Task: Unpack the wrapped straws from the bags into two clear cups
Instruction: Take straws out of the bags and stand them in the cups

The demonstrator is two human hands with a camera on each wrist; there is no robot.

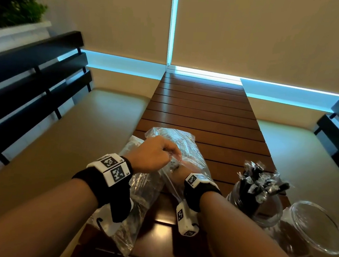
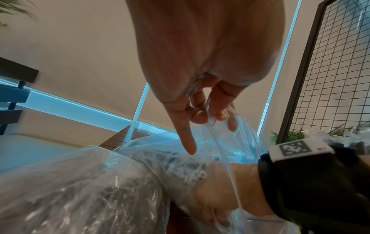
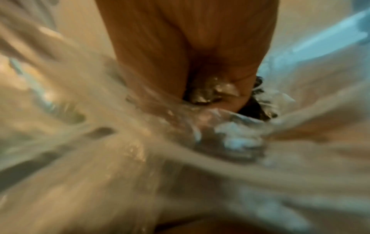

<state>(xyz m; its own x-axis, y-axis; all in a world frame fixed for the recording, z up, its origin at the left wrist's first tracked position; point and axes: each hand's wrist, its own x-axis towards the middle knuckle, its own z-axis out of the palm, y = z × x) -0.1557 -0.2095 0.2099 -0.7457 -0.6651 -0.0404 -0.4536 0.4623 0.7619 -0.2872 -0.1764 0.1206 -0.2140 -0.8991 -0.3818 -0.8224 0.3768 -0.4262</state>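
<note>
zip bag (image 1: 185,148): clear, open | near cup (image 1: 256,199): straws upright | other cup (image 1: 317,227): tipped

The right hand (image 1: 190,163) is buried inside the clear zip-top plastic bag (image 1: 175,141), its fingers hidden in the head view. The right wrist view is smeared with blur, so its grip on the crinkled wrapped straws (image 3: 210,91) cannot be told.

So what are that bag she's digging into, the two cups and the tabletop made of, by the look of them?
The bag: thin clear plastic film, going by its crinkles, glare and zip strip. The cup with straws and the empty cup: see-through with glossy rims, probably plastic, possibly glass. The table: dark brown slats with a polished sheen, seemingly varnished wood.
</note>
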